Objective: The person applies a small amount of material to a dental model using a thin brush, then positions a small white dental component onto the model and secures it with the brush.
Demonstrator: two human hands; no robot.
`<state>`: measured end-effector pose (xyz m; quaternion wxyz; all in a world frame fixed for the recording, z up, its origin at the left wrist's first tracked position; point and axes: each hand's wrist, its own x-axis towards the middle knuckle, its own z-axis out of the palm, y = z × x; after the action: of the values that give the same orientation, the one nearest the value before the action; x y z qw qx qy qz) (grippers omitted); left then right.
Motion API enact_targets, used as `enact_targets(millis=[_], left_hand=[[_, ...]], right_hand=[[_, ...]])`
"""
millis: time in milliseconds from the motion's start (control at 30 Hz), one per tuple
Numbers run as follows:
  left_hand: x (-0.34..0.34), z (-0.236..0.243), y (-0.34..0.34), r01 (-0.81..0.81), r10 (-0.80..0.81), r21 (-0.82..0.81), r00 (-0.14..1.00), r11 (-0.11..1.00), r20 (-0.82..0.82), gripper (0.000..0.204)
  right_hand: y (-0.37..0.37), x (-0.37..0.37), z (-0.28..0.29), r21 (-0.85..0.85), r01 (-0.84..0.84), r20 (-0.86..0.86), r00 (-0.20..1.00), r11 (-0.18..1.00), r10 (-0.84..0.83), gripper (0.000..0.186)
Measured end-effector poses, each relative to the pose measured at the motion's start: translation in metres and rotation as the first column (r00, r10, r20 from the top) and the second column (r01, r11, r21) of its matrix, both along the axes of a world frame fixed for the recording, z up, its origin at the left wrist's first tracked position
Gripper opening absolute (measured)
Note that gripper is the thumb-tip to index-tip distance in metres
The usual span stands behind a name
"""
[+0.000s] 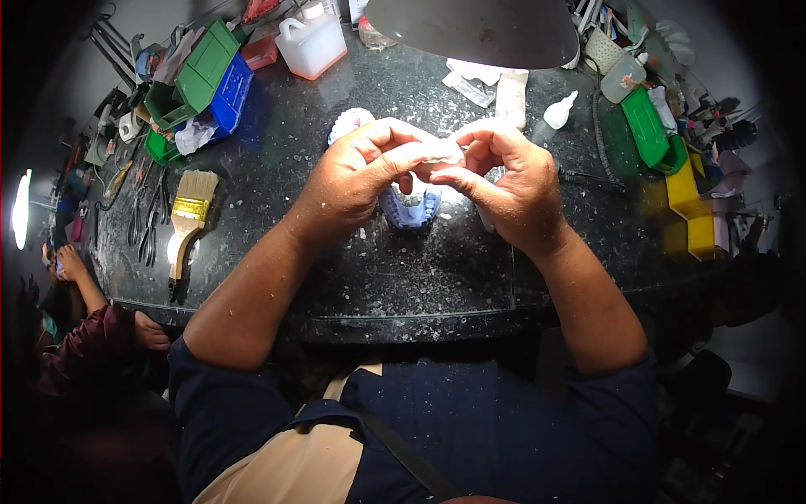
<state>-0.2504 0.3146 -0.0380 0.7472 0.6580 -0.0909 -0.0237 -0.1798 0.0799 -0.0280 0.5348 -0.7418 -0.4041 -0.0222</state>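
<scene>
My left hand (361, 168) and my right hand (516, 181) meet over the middle of the dark bench. Between their fingertips they pinch a small whitish piece (447, 154); fingers cover much of it, and its exact kind is hard to make out. Right below the hands sits a blue dental cast (411, 210), its row of teeth partly hidden by my fingers. Just past my left hand lies another dental cast (348, 123) with a pale pinkish top and a blue rim, partly covered by that hand.
A paintbrush (191, 206) lies left of my left forearm, beside metal hand tools (151, 214). Green and blue bins (231, 97) and a white jug (312, 46) stand back left. A lamp shade (474, 29) overhangs the back. A squeeze bottle (560, 111) lies right. Another person's hand (151, 332) is at left.
</scene>
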Motion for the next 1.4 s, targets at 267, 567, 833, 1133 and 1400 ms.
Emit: enact_targets(millis=[267,567,833,1133,1400], left_hand=[[-0.002,0.006,-0.002,-0.03,0.022,0.126,0.998,0.992,0.065,0.033],[-0.003,-0.001,-0.005,0.024,-0.02,-0.051,0.997,0.998,0.079,0.037],[-0.006,0.007,-0.004,0.006,-0.006,-0.021,1.0,1.0,0.004,0.038],[-0.007,0.006,-0.003,-0.016,0.015,-0.02,1.0,1.0,-0.024,0.039],[-0.007,0.006,-0.003,-0.022,0.021,-0.015,0.999,1.0,-0.034,0.039]], right_hand=[[0.0,0.003,-0.005,0.025,-0.007,0.041,0.999,1.0,0.005,0.03],[0.0,0.003,-0.005,0.031,0.002,0.039,0.999,1.0,-0.003,0.029],[0.0,0.004,-0.009,0.023,0.022,0.048,0.999,0.999,-0.024,0.032],[-0.001,0.001,-0.006,0.017,0.024,-0.022,0.999,1.0,-0.024,0.034],[-0.001,0.002,-0.006,0.027,0.004,-0.033,0.999,1.0,-0.003,0.032]])
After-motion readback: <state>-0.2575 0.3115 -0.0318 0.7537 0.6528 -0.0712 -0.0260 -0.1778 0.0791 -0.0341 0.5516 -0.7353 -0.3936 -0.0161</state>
